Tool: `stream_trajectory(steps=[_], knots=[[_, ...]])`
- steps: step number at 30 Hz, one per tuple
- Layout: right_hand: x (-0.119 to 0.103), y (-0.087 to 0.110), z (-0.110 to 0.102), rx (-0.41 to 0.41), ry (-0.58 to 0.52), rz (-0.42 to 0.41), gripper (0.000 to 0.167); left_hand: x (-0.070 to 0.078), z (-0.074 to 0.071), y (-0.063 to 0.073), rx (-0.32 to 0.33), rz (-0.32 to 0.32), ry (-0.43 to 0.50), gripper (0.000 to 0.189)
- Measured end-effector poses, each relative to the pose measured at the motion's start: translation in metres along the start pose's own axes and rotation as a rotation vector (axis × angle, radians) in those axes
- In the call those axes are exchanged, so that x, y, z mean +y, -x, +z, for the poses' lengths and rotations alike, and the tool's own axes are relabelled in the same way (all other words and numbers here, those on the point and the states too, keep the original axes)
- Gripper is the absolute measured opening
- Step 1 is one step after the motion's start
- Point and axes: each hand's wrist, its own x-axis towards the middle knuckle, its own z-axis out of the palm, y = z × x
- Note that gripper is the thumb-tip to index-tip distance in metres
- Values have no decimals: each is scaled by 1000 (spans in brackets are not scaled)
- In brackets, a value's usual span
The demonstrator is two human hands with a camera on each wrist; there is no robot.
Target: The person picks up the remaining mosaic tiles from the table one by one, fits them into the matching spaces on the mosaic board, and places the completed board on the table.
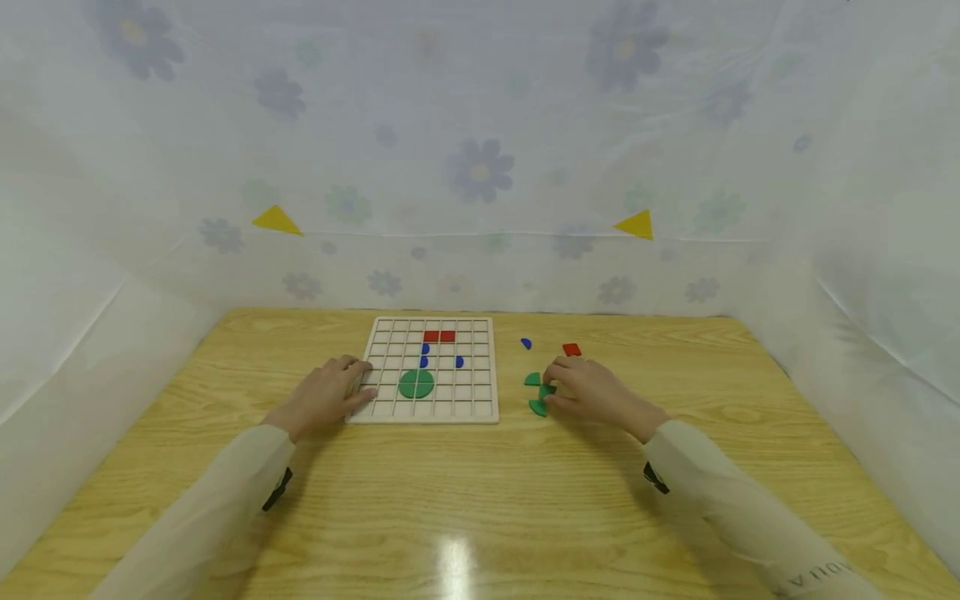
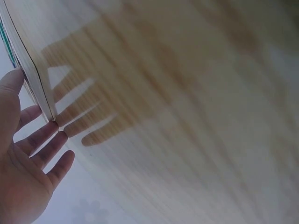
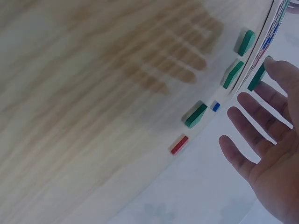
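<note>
A white grid board [image 1: 472,408] lies on the wooden table. My left hand [image 1: 322,395] rests at its left edge, thumb and fingertips touching the border, fingers fairly straight in the left wrist view. To the right of the board, my right hand [image 1: 596,396] pinches a green quarter-circle piece [image 3: 258,78] between thumb and index finger, the other fingers spread. Under and beside that hand are more green pieces [image 1: 532,379], one partly hidden by the fingers in the head view. On the grid sit a green circle [image 1: 416,384], two red squares [image 1: 439,337] and three blue half-circles [image 1: 460,362].
A loose blue half-circle [image 1: 527,343] lies right of the board's far corner. Just beyond my right hand is a loose red square [image 1: 572,349]. White flowered sheeting [image 1: 480,267] closes off the table's back and sides, with two yellow triangles [image 1: 637,225] on it.
</note>
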Motion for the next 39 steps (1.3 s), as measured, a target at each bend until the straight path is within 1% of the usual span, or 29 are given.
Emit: stream_trajectory(steps=[8, 17, 23, 25, 28, 32, 39], knots=[[-12, -24, 6, -45, -29, -9, 19, 0, 0, -1, -5, -18, -20, 50], [-25, -47, 10, -64, -31, -56, 20, 3, -1, 0, -4, -14, -27, 50], [-34, -62, 15, -76, -9, -89, 25, 3, -2, 1, -6, -16, -27, 49], [-37, -68, 16, -87, 2, -89, 27, 3, -3, 1, -6, -15, -28, 49], [-41, -75, 18, -118, 17, -67, 28, 3, -3, 0, -4, -11, -26, 49], [-48, -84, 21, -147, 11, -45, 28, 1, -2, 0, -3, -10, -23, 49], [-59, -94, 24, -144, -23, -67, 23, 1, -3, 0, -4, -12, -21, 48]])
